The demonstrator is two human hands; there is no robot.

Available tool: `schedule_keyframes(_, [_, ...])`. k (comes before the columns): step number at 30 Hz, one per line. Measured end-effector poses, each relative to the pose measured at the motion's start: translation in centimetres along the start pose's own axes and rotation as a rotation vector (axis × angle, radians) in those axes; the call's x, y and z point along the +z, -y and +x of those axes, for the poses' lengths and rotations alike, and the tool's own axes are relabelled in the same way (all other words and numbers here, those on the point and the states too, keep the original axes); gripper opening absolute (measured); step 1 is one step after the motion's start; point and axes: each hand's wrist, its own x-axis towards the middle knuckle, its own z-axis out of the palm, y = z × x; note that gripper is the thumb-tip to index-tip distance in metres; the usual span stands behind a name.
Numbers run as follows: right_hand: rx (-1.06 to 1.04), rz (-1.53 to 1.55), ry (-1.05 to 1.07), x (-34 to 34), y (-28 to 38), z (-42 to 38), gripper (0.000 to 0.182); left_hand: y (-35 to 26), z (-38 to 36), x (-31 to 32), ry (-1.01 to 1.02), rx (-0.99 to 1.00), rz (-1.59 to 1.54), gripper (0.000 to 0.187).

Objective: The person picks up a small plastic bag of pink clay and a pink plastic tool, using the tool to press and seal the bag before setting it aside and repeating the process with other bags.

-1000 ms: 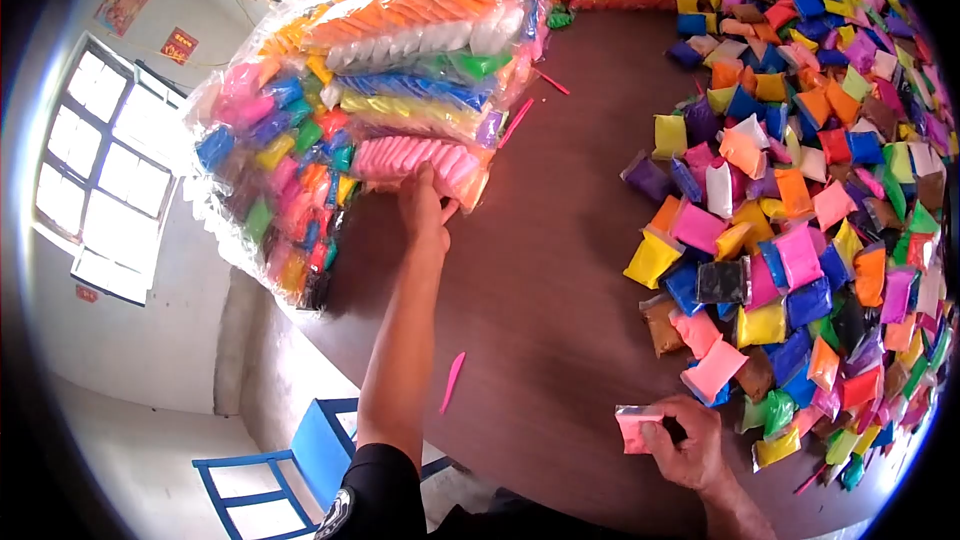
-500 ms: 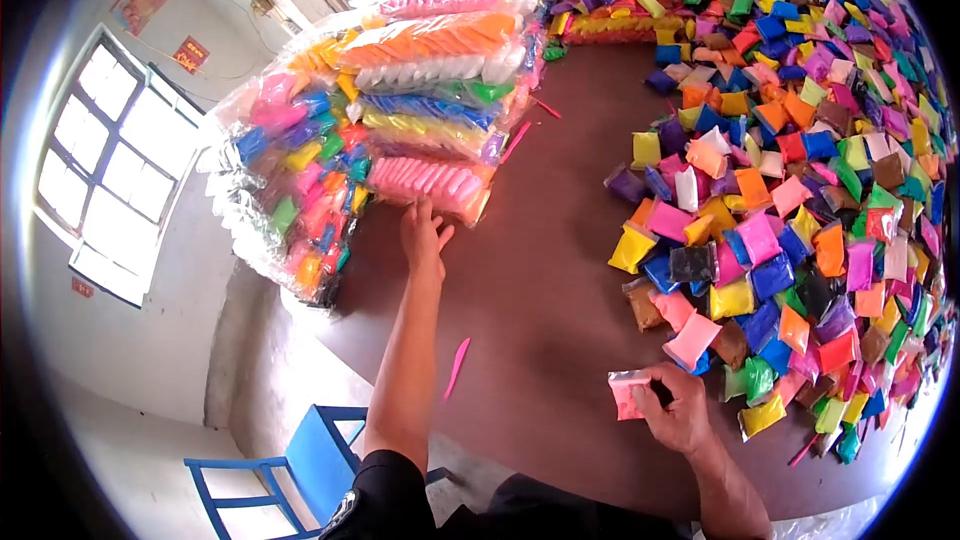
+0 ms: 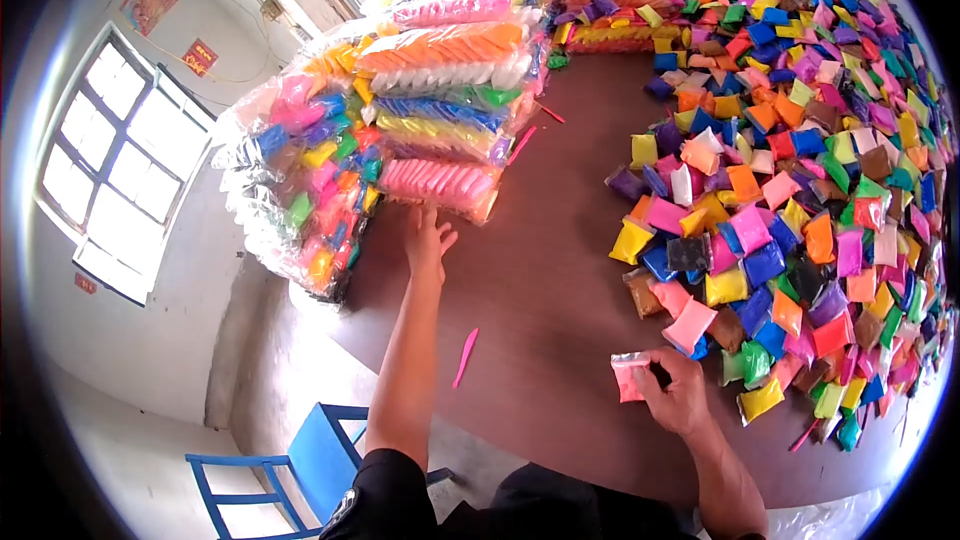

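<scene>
My right hand (image 3: pixel 675 392) pinches a small pink clear-topped packet (image 3: pixel 629 377) | left hand (image 3: pixel 428 243), fingers spread, just below the row of pink packets (image 3: pixel 438 180) | careless reach could topple row

Bright daylight, window (image 3: pixel 120 145) panes blown out, glare on plastic wrap (image 3: pixel 290 130). Soft shadows on tabletop (image 3: pixel 540 280). Fisheye distortion, dark vignette w/ bluish fringe at edges.

camera: head-worn, looking forward and steeply down
table (image 3: pixel 545 280): close below, seen from its near edge
window (image 3: pixel 122 145): farther off, at the left side
</scene>
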Motion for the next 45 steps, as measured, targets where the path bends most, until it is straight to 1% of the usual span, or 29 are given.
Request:
schedule_keyframes(2, [-0.017, -0.017, -0.008, 0.1, 0.3, 0.1, 0.014, -0.2, -2.4, -0.8, -0.038, 0.018, 0.015, 0.064])
schedule_keyframes(4, [-0.136, -0.048, -0.034, 0.4, 0.2, 0.0, 0.014, -1.6, -7.1, -1.3, 0.115, 0.012, 0.211, 0.051])
schedule_keyframes(6, [-0.132, -0.047, -0.025, 0.5, -0.2, -0.3, 0.013, -1.0, -12.1, -1.7, 0.387, 0.039, 0.326, 0.038])
schedule_keyframes(8, [-0.178, -0.041, -0.017, 0.7, -0.8, -0.3, 0.011, 1.9, -18.6, -0.4, 0.488, 0.202, 0.428, 0.04])
schedule_keyframes(10, [-0.182, -0.036, 0.044, 0.5, -1.2, -0.4, 0.011, 3.3, -25.2, 1.6, 0.636, 0.168, 0.25, 0.042])
schedule_keyframes(11, [-0.171, -0.031, 0.097, 0.4, -1.1, -0.6, 0.012, 3.3, -27.6, 2.7, 0.661, 0.151, 0.243, 0.042])
schedule_keyframes(12, [-0.182, -0.033, 0.101, 0.3, -0.7, -0.9, 0.012, 3.3, -29.2, 3.4, 0.686, 0.134, 0.237, 0.043])
schedule_keyframes(13, [-0.112, 0.021, 0.133, 0.3, -0.1, -1.2, 0.013, 3.6, -29.6, 3.6, 0.678, 0.147, 0.233, 0.043])
schedule_keyframes(14, [-0.047, 0.079, 0.167, 0.4, 0.3, -1.2, 0.015, 4.0, -29.5, 3.6, 0.748, 0.12, 0.366, 0.04])
schedule_keyframes(15, [-0.068, 0.086, 0.174, 0.7, 0.2, -1.3, 0.015, 4.3, -29.3, 3.5, 0.81, 0.092, 0.505, 0.038])
schedule_keyframes(16, [-0.063, 0.12, 0.101, 0.9, -0.3, -1.5, 0.017, 4.8, -29.2, 3.4, 0.794, 0.109, 0.513, 0.038])
schedule_keyframes(17, [-0.053, 0.156, 0.028, 1.2, -0.5, -1.6, 0.019, 5.5, -29.1, 3.3, 0.749, 0.132, 0.369, 0.034])
schedule_keyframes(18, [-0.069, 0.167, 0.033, 1.4, -0.3, -1.5, 0.019, 5.6, -29.3, 3.2, 0.706, 0.156, 0.224, 0.032])
schedule_keyframes(19, [-0.177, 0.111, 0.043, 1.3, 0.2, -1.3, 0.021, 5.7, -29.4, 3.3, 0.697, 0.174, 0.231, 0.032])
schedule_keyframes(20, [-0.282, 0.054, 0.051, 1.3, 0.6, -1.2, 0.023, 5.9, -29.6, 3.3, 0.688, 0.105, 0.134, 0.03])
schedule_keyframes(21, [-0.293, 0.061, 0.053, 1.0, 1.0, -1.3, 0.023, 5.7, -29.8, 3.3, 0.678, 0.034, 0.036, 0.027])
schedule_keyframes(23, [-0.229, -0.191, 0.152, 0.2, 1.5, -1.8, 0.023, 5.6, -30.5, 3.3, 0.633, 0.057, 0.117, 0.028])
schedule_keyframes(24, [-0.237, -0.188, 0.152, 0.1, 0.8, -1.8, 0.023, 5.3, -30.8, 3.5, 0.594, 0.072, 0.194, 0.028])
schedule_keyframes(27, [-0.228, -0.133, 0.124, 0.3, -0.6, -1.6, 0.021, 4.3, -31.5, 4.0, 0.594, 0.106, 0.226, 0.028])
schedule_keyframes(28, [-0.18, -0.102, 0.136, 0.3, -0.4, -1.7, 0.019, 4.4, -31.4, 3.9, 0.589, 0.108, 0.232, 0.028])
schedule_keyframes(30, [-0.134, -0.068, 0.15, 0.2, 0.0, -1.8, 0.017, 4.6, -31.1, 3.9, 0.692, 0.013, 0.061, 0.031])
schedule_keyframes(31, [-0.136, -0.077, 0.167, 0.1, 0.2, -1.8, 0.017, 4.5, -31.0, 3.8, 0.692, 0.016, 0.064, 0.031])
schedule_keyframes(33, [-0.14, -0.086, 0.179, -0.3, 0.7, -1.7, 0.016, 4.2, -30.8, 3.6, 0.674, 0.051, 0.243, 0.028])
schedule_keyframes(35, [-0.115, -0.147, 0.228, -0.4, 1.3, -1.7, 0.02, 6.0, -30.0, 3.4, 0.685, 0.063, 0.198, 0.026])
schedule_keyframes(37, [-0.136, -0.123, 0.22, -0.2, 1.6, -1.8, 0.02, 6.5, -30.1, 3.3, 0.699, 0.075, 0.153, 0.024])
schedule_keyframes(39, [-0.157, -0.104, 0.206, -0.3, 1.2, -1.7, 0.021, 6.4, -30.2, 3.5, 0.693, 0.022, 0.065, 0.023])
schedule_keyframes(41, [-0.21, -0.154, 0.211, -0.1, 0.2, -1.4, 0.022, 5.6, -30.4, 3.4, 0.705, -0.009, 0.065, 0.024])
schedule_keyframes(43, [-0.209, -0.127, 0.194, -0.1, 0.2, -1.4, 0.021, 4.9, -30.6, 3.4, 0.716, -0.037, 0.064, 0.025])
schedule_keyframes(45, [-0.208, -0.103, 0.181, -0.2, 0.2, -1.3, 0.02, 4.5, -30.8, 3.6, 0.665, -0.006, 0.213, 0.026])
